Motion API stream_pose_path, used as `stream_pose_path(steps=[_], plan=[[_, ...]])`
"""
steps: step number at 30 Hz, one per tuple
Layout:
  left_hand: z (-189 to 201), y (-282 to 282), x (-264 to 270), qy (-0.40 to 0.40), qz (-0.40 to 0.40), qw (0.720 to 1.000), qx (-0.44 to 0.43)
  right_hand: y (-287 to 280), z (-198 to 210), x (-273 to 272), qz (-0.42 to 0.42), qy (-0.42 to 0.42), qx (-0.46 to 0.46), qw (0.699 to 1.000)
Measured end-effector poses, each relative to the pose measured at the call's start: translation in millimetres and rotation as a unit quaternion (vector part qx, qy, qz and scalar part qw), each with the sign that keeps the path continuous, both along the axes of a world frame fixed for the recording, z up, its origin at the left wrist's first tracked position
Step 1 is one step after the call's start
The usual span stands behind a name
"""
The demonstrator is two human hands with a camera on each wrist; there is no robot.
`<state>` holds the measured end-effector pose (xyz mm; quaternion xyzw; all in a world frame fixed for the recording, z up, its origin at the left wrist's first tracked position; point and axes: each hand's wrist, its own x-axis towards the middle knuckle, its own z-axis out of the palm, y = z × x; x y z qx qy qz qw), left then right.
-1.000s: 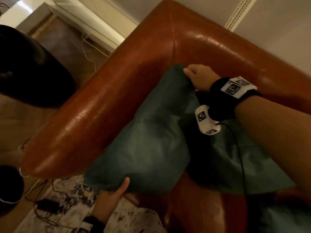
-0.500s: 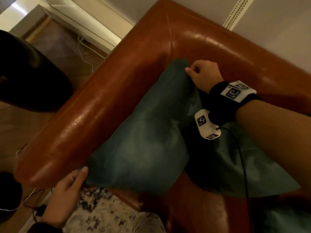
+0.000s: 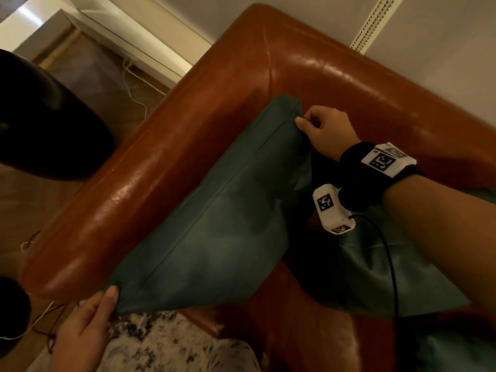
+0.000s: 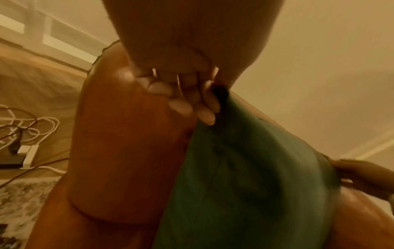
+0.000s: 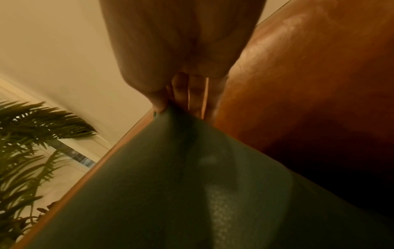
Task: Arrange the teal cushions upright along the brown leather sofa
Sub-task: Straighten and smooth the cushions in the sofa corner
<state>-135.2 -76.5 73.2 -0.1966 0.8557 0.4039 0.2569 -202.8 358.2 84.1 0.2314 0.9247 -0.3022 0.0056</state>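
Fingers (image 5: 158,102) of right hand (image 3: 326,130) pinch the far top corner of the teal cushion (image 3: 214,232); thumb & index clamp the fabric, shown close in right wrist view. Left hand (image 3: 83,331) grips the near corner of the same cushion w/ thumb on top, fingers (image 4: 204,107) curled round the edge in left wrist view. Cushion stands on edge, leaning against the inner side of the left armrest (image 3: 139,189) of the brown leather sofa (image 3: 335,76), top seam running from near-left to the far corner where armrest meets backrest. 2nd teal cushion (image 3: 375,277) lies to the right, flatter, against the sofa seat, partly under the right forearm; its left edge is tucked behind the 1st. Black wrist strap w/ white marker tags on right wrist. Patterned rug (image 3: 166,342) at near edge, below the sofa front. Cables (image 4: 27,128) & a white power strip on the wood floor left of the armrest. Potted palm (image 5: 32,134) visible in right wrist view, blurred.
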Motion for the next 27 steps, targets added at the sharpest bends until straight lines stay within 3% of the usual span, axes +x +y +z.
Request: stream_pose_path(steps=[3,8,13,16,19,22,25,27], plan=[[-4,-2,-6,-0.027,-0.036,0.999,-0.023,0,4,-8,0.021,-0.083,0.018,0.996],[7,5,-15,0.100,-0.097,0.986,-0.095,19,32,1,0.080,-0.176,0.056,0.980],[33,41,-11,0.228,-0.247,0.938,-0.089,75,57,81,0.023,-0.213,0.105,0.971],[52,82,4,0.278,-0.319,0.906,-0.017,122,66,155,-0.067,-0.289,0.208,0.932],[51,121,20,0.231,-0.360,0.900,0.081,151,67,231,-0.158,-0.348,0.252,0.889],[40,168,40,0.173,-0.373,0.896,0.169,150,56,286,-0.194,-0.299,0.201,0.912],[37,225,62,-0.002,-0.369,0.899,0.236,130,48,321,-0.236,-0.239,0.209,0.918],[36,256,75,-0.065,-0.427,0.874,0.221,112,51,337,-0.263,-0.213,0.218,0.915]])
